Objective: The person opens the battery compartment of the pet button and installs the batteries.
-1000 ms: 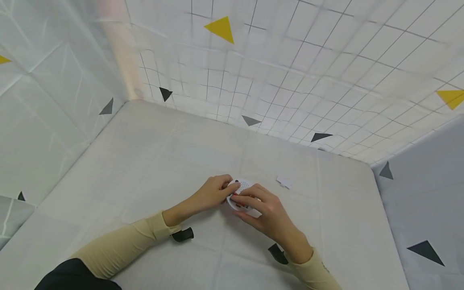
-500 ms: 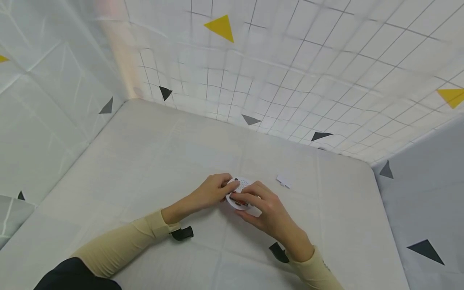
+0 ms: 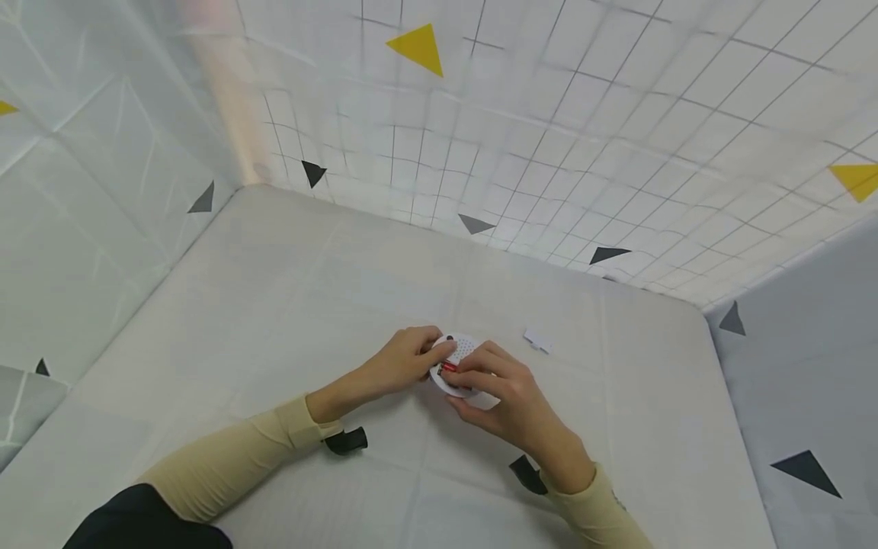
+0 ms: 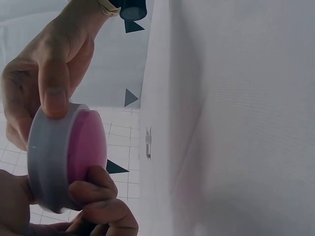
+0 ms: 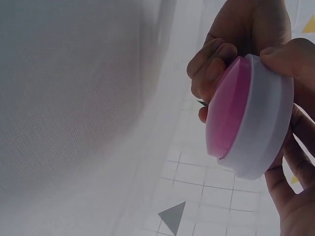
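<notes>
My left hand [image 3: 411,357] grips the left side of a round white device [image 3: 465,349], its thumb on the back and its curled fingers [image 5: 211,73] under the pink dome [image 5: 230,108]. The back faces up and shows small holes like a speaker grille. Beside the holes, a red battery [image 3: 449,367] shows in the compartment. My right hand [image 3: 511,393] is bent over the device from the right. Its fingertips are at the battery, while the thumb [image 4: 54,101] lies against the rim. Those fingers partly hide the compartment.
A small flat white piece with tabs [image 3: 537,341], like a battery cover, lies on the white-covered table [image 3: 329,290] beyond my right hand. White sheets with grid lines and triangles hang at the back [image 3: 549,114] and sides. Black wrist cameras [image 3: 346,442] sit under both sleeves.
My right fingertips have shifted slightly on the device's back, and more of the red battery shows now. My left hand keeps its grip; the white piece lies where it was.
</notes>
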